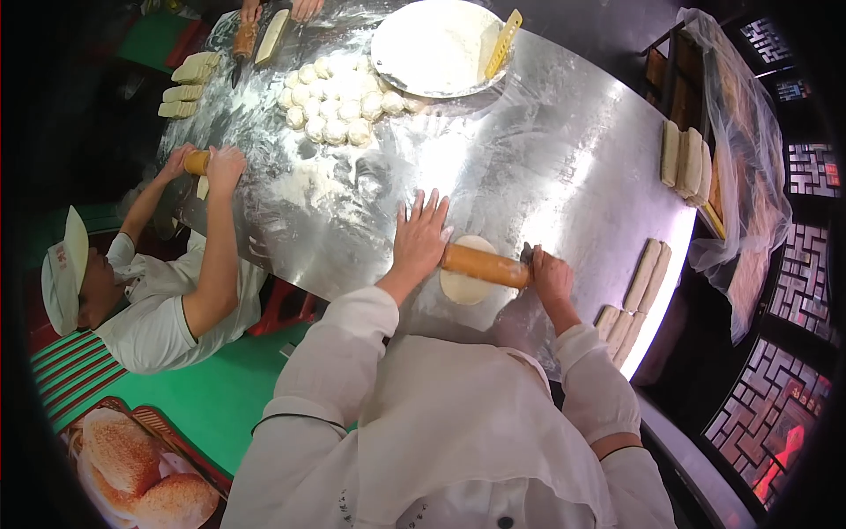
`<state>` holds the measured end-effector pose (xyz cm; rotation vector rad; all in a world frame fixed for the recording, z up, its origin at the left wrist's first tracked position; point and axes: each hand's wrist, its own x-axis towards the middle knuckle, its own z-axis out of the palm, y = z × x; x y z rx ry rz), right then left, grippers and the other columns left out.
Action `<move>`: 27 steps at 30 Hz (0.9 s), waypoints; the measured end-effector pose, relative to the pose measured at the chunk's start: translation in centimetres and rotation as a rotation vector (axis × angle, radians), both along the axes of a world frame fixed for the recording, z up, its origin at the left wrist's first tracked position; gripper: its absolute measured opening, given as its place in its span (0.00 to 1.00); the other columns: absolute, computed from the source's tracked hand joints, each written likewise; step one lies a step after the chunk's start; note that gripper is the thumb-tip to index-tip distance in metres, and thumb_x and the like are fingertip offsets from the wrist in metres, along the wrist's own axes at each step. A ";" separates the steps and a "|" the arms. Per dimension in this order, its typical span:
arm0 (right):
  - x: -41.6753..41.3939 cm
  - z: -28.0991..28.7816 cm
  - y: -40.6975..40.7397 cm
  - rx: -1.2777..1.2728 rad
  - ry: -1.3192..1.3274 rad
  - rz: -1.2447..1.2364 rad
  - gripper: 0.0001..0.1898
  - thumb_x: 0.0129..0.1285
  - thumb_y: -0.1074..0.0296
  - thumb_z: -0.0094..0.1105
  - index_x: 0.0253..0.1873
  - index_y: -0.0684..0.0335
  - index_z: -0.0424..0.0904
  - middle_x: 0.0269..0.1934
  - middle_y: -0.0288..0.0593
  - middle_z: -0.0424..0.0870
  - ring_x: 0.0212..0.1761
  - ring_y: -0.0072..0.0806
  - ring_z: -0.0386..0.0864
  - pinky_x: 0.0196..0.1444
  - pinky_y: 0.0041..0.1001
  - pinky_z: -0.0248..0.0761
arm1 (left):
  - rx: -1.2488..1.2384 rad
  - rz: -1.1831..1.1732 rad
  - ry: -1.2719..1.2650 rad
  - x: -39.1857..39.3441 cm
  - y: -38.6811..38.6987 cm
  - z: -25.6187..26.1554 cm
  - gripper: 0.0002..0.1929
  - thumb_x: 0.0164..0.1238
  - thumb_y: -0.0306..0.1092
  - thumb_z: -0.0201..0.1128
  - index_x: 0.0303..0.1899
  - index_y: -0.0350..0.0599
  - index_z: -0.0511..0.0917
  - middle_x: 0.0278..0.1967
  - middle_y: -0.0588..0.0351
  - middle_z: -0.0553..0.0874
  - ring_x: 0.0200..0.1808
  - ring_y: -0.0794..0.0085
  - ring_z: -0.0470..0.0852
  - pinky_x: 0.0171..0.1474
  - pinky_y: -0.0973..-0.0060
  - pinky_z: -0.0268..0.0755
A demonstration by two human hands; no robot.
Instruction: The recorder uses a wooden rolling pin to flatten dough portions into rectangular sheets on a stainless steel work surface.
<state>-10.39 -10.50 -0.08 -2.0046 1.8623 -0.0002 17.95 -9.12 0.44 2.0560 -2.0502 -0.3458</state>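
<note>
A wooden rolling pin (488, 266) lies across a flat, roundish sheet of dough (466, 288) on the metal table near my body. My right hand (554, 276) is closed around the dark handle at the pin's right end. At the pin's left end is my left hand (422, 237), its fingers stretched out and pointing away from me; whether its palm or thumb grips the handle there is hidden. Dough shows on both the far and near sides of the pin.
Floured dough balls (334, 102) cluster beside a large flour bowl (429, 49) with a yellow scraper (503, 45). Dough strips (641, 276) line the table's right edge. At left a co-worker (178, 291) rolls with a pin (197, 162); another person's hands (307, 9) show at the top.
</note>
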 end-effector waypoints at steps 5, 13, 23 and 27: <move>-1.3 0.4 8.3 -0.007 -0.059 0.108 0.21 0.75 0.54 0.47 0.32 0.58 0.84 0.25 0.51 0.83 0.27 0.51 0.82 0.33 0.44 0.75 | 0.107 -0.045 0.482 -2.5 4.1 0.4 0.28 0.66 0.42 0.64 0.65 0.44 0.71 0.68 0.49 0.71 0.68 0.54 0.67 0.70 0.51 0.55; -4.5 0.5 9.1 -0.037 -0.075 0.180 0.20 0.73 0.56 0.49 0.29 0.58 0.84 0.22 0.48 0.83 0.23 0.48 0.81 0.29 0.42 0.74 | 0.319 0.085 0.167 -1.1 4.1 0.6 0.12 0.62 0.42 0.68 0.42 0.47 0.81 0.43 0.56 0.85 0.51 0.61 0.77 0.56 0.57 0.63; -10.2 -3.6 10.5 0.150 -0.156 -0.205 0.21 0.74 0.55 0.49 0.33 0.65 0.84 0.20 0.48 0.83 0.26 0.43 0.83 0.30 0.43 0.74 | -0.058 0.677 0.157 22.2 4.8 2.3 0.12 0.63 0.32 0.67 0.45 0.37 0.78 0.42 0.46 0.85 0.47 0.48 0.81 0.50 0.59 0.73; -11.4 -5.9 10.6 -0.064 0.018 -0.027 0.19 0.74 0.56 0.47 0.43 0.65 0.84 0.23 0.48 0.83 0.28 0.43 0.83 0.33 0.41 0.75 | -0.136 0.649 0.495 19.5 5.2 5.5 0.11 0.64 0.29 0.67 0.43 0.35 0.76 0.36 0.44 0.85 0.36 0.56 0.84 0.43 0.64 0.74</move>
